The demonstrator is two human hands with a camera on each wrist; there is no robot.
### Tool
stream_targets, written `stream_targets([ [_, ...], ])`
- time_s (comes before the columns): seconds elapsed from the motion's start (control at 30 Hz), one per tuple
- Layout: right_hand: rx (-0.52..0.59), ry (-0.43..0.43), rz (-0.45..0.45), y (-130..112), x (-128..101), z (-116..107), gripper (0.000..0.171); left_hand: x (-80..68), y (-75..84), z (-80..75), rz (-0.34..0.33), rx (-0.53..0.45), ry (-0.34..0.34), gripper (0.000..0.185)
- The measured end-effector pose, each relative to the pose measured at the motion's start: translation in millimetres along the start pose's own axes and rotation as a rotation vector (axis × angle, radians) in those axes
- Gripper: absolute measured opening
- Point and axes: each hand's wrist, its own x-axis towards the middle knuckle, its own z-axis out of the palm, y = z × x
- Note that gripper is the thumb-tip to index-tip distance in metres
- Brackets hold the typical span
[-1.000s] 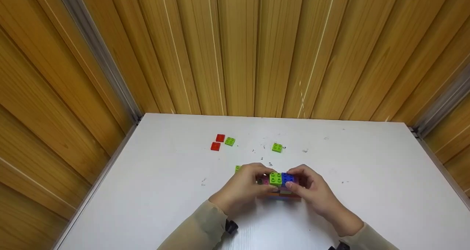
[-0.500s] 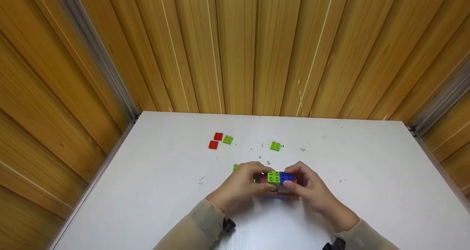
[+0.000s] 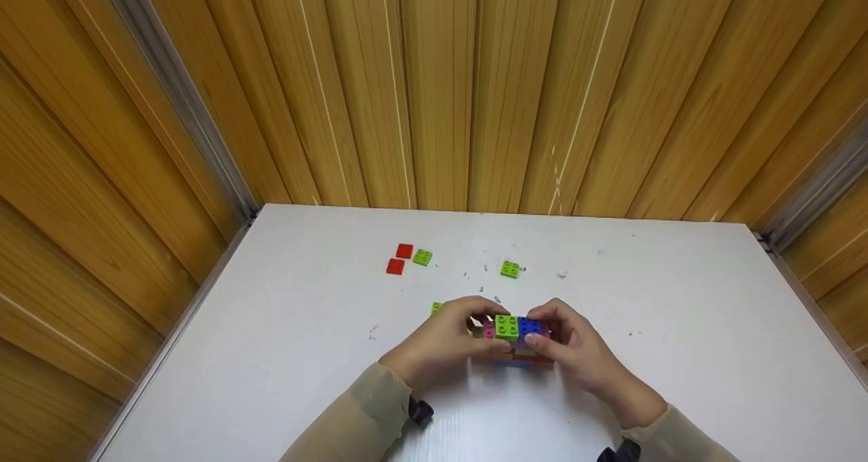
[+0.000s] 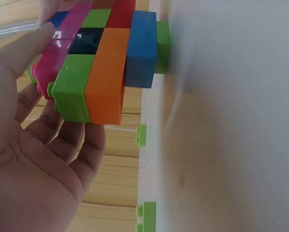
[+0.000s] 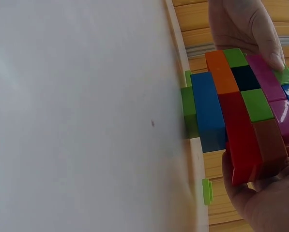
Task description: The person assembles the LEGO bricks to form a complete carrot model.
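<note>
A stack of toy building bricks (image 3: 513,355) stands on the table between both hands. On top sit a green brick (image 3: 506,326) and a blue brick (image 3: 528,325), side by side over pink bricks (image 5: 265,75). Below come a row of green, black and brown bricks, an orange brick (image 4: 107,75) with a red brick (image 5: 238,133), a blue brick (image 4: 142,48) and a green one at the bottom. My left hand (image 3: 444,340) holds the stack from the left, its thumb by the top green brick. Opposite, my right hand (image 3: 583,350) pinches around the top blue brick, thumb in front.
Two flat red bricks (image 3: 404,251) and a green brick (image 3: 422,257) lie at the back left of the white table (image 3: 305,313). Another green brick (image 3: 510,269) lies behind the stack. One more green brick (image 3: 437,307) is partly hidden by the left hand. Wood-patterned walls (image 3: 441,95) enclose the table.
</note>
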Motion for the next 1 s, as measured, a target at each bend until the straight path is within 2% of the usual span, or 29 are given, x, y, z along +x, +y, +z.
stream_targets([
  [0.13,-0.015,0.012,0.015,-0.9,0.6,-0.2,0.030,1.8,-8.2,-10.2,0.000,-0.046,0.052,0.049],
  [0.23,-0.018,0.019,0.031,-1.3,0.7,-0.1,0.031,3.2,-15.9,-19.5,-0.040,-0.098,0.129,0.048],
  [0.57,-0.038,0.037,0.047,-3.0,0.6,0.3,0.031,9.7,-40.1,-50.7,-0.297,-0.282,0.395,0.056],
  [0.67,-0.037,0.037,0.050,-4.0,0.8,0.2,0.031,12.4,-48.1,-60.0,-0.320,-0.264,0.488,0.058],
  [0.83,-0.031,0.035,0.056,-4.3,0.7,0.2,0.032,13.3,-63.1,-72.2,-0.332,-0.163,0.627,0.057],
  [1.0,-0.027,0.028,0.047,-2.5,0.2,0.1,0.032,14.9,-69.2,-79.7,-0.435,-0.109,0.672,0.062],
])
